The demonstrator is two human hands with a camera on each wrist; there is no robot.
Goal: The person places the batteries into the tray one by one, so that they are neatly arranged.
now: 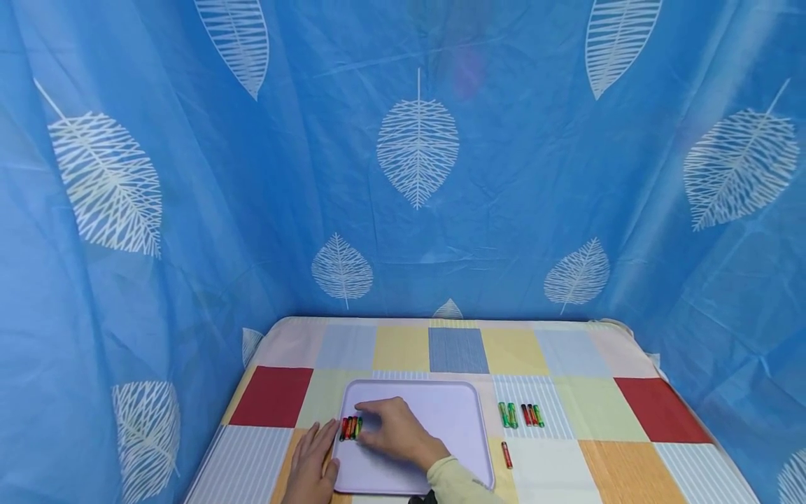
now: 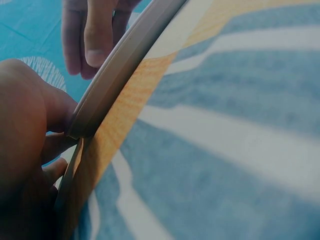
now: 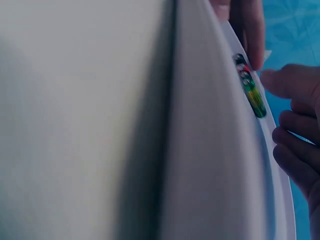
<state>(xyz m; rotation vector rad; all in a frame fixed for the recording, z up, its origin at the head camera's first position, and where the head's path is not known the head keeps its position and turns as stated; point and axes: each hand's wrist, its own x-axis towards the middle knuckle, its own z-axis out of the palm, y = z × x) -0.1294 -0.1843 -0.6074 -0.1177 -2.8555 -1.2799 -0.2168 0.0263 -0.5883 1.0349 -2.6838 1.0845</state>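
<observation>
Taking the tray [image 1: 446, 406] as our clock face in the head view, we see the left hand [image 1: 311, 465] outside it at 8 o'clock, fingers long and a little fanned, gripping nothing that we can see, their tips by the left rim. Just inside that rim, at 9 o'clock, lies the row of batteries [image 1: 352, 428], side by side, red through to green. The right hand [image 1: 398, 430] reaches in from 5 o'clock, thumb and forefinger spread wide, the thumb tip right by the row's green end; we cannot tell whether it touches. Outside the tray, at 3 o'clock, a red battery [image 1: 506, 455] lies slightly low on the cloth [image 1: 554, 465], with a green pair [image 1: 504, 414] and then a trio [image 1: 532, 415] slightly higher. To line these up well, we should let the left hand steady the rim, nudge the row lightly from its right side, and avoid squeezing, since round cells probably roll or ride up. The left wrist view shows us the tray's outer wall close up, with the left thumb against it, but no batteries; the right wrist view shows the row's ends between the two hands; only the head view shows the batteries on the cloth.
</observation>
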